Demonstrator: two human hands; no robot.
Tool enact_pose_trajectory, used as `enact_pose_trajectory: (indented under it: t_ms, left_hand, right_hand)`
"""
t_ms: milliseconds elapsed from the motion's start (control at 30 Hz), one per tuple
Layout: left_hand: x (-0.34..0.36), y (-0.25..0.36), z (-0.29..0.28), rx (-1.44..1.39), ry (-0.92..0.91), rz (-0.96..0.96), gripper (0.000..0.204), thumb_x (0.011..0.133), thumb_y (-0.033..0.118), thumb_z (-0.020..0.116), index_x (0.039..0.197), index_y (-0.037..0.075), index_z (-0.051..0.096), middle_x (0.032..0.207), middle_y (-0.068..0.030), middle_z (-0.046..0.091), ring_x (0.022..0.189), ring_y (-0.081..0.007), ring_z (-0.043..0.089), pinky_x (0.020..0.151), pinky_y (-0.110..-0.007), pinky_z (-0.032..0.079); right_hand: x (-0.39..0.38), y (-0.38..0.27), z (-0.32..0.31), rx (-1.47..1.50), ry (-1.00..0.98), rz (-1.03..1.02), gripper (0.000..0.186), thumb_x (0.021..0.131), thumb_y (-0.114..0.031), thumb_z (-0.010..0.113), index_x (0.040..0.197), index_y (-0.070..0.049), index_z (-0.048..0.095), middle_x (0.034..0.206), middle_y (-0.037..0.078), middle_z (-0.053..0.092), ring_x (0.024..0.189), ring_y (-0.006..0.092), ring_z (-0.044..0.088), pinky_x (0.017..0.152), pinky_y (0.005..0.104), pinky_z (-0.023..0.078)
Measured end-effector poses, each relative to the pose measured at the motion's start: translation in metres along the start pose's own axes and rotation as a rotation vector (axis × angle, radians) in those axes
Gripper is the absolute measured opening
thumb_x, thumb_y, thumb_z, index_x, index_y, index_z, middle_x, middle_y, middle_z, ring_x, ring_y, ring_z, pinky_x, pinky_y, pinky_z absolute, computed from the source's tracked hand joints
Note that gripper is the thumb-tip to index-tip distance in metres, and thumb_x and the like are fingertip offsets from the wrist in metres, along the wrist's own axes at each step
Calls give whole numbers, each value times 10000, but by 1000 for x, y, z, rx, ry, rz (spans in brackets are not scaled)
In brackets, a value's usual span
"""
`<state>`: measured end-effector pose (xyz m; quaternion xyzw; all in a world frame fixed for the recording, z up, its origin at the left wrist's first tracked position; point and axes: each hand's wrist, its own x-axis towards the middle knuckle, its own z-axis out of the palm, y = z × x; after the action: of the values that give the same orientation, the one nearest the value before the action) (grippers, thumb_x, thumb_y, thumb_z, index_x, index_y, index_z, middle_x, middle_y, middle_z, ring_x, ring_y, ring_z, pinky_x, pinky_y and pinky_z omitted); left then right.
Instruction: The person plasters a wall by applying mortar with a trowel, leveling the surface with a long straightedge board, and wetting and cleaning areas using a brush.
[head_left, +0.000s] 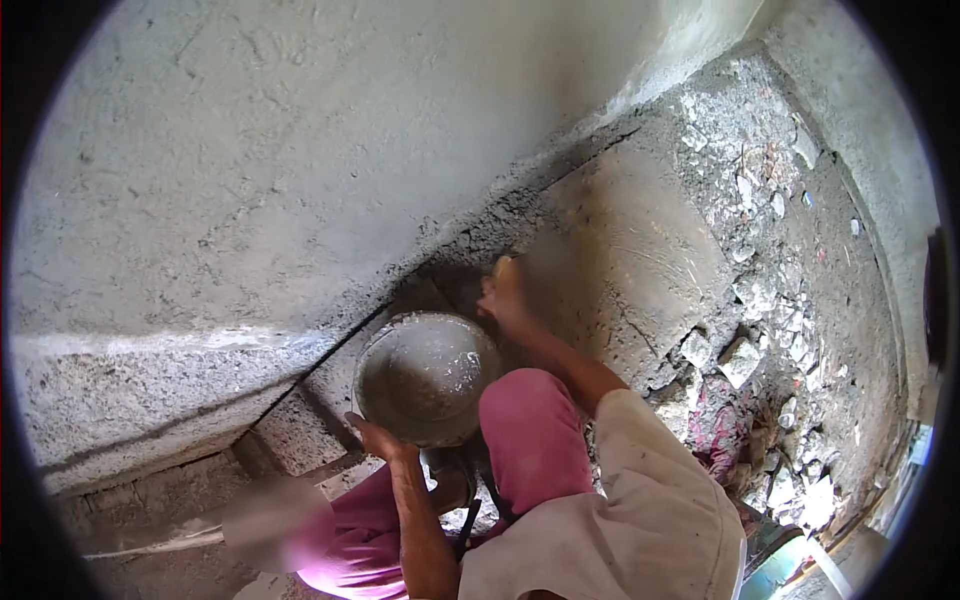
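Observation:
A round, grey, mortar-smeared pan (425, 375) stands tilted near my knees, with a little wet grey material and pale specks inside. My left hand (383, 438) is closed at its lower left rim. Beyond the pan, my right hand (507, 300) reaches low toward the foot of the wall, closed around a short yellowish piece (503, 266) that looks like a handle. A blur on the picture and the hand itself hide the rest of that thing. Dark, damp-looking ground lies under the right hand.
A rough plastered wall (260, 170) runs diagonally along the left and far side. Smooth grey mortar (650, 240) covers the floor right of my hand. Broken rubble (740, 360) lies farther right, with a crumpled pinkish cloth (715, 425) among it.

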<state>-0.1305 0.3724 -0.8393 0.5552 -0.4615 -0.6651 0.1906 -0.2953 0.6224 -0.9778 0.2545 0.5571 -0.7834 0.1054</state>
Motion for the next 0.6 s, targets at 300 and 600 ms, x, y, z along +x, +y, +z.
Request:
enact_pose_trajectory:
  t_ms: [300,600]
  left_hand:
    - [-17,24,8,52,49,55,788,907,612,521,1186,-124,556,1182,-145,595,975,-234,590,865,-347,493]
    - [16,22,-3,168,-18,188,668,964,562,458,1085,-70,639,1040,-103,652,853,-189,579,773,-334,479]
  right_hand:
    - [-149,-97,-73,-478,-249,-123,725,894,-152,639,1476,-212,210,1102,103,582,571,210,607,543,346,549]
    - [-155,-122,-129,-1282,-648,-569,675,892,-287,600,1468,-233,254,1316,174,544,1007,388,633,822,468,523]
